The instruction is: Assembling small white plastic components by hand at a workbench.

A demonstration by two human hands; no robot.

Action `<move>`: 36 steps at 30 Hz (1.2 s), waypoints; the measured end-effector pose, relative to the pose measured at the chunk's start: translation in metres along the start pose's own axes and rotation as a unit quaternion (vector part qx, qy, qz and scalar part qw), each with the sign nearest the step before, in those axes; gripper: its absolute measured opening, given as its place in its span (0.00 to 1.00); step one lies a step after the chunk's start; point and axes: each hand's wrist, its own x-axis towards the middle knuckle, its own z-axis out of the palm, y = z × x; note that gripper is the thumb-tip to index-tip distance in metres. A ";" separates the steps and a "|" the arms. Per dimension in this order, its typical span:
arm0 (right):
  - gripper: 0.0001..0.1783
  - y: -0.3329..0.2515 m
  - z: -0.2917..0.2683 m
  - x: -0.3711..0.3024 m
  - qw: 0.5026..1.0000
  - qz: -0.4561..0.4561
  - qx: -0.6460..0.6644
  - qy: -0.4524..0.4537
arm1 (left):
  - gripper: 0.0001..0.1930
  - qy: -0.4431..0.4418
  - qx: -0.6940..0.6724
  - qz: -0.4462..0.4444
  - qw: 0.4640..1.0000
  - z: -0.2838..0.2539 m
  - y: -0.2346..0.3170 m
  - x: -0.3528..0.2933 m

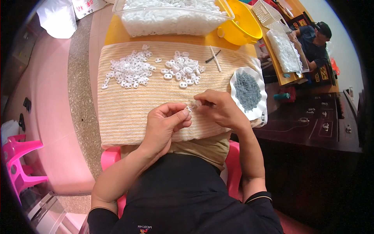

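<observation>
A small white piece (pixel 189 109) is just above the striped cloth (pixel 124 117), pinched between thumb and forefinger of the left hand (pixel 165 119), angled inward, its other fingers curled. Close by, the right hand (pixel 220 109) bends in, fingertips pinching a pale bit (pixel 198 103) too small to identify; its thumb is largely hidden.

I see a bright pink stool (pixel 24 148) on the pink floor (pixel 50 101) at left, a speckled band (pixel 81 58) along it, and a white sack (pixel 57 18) farther up. At right I make out a co-worker (pixel 309 41) in a dark cap (pixel 323 28), a white perforated basket (pixel 268 15) and dark furniture (pixel 300 134) with metal fittings (pixel 325 126).
</observation>
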 end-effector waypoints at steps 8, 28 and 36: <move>0.16 0.015 0.008 -0.015 0.956 0.097 0.276 0.000 | 0.08 -0.006 0.017 -0.008 1.000 0.000 -0.002 0.000; 0.13 0.013 0.016 -0.016 0.892 0.136 0.429 0.039 | 0.07 -0.007 0.026 -0.029 0.999 0.001 -0.002 0.000; 0.12 0.018 0.020 -0.012 0.920 0.075 0.381 0.049 | 0.07 -0.004 0.031 -0.030 0.999 0.002 -0.001 0.000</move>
